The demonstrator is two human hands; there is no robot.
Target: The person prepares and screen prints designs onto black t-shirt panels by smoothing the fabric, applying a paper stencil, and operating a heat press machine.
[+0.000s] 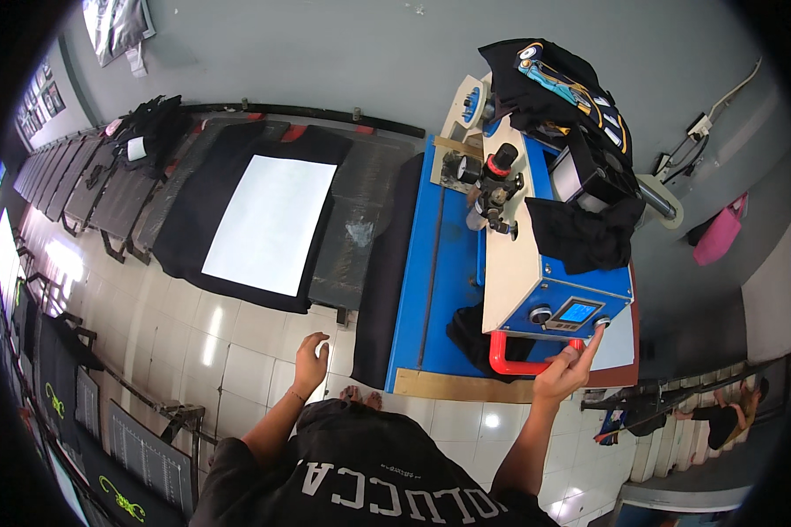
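My right hand reaches up to a heat press, its index finger stretched onto the round button right of the small lit display. The thumb side lies against or close to the right end of the red handle; exact contact is unclear. My left hand hangs in the air left of the press, empty, fingers loosely curved and apart from the thumb. Beyond it a white sheet lies on a black garment spread over a grey board. Black cloth shows under the press head.
Black garments, one with a coloured print, drape over the press. A pressure gauge and regulator stand on it. Rows of printing boards run left along the wall. Racks with printed black cloth stand lower left. Another person sits far right.
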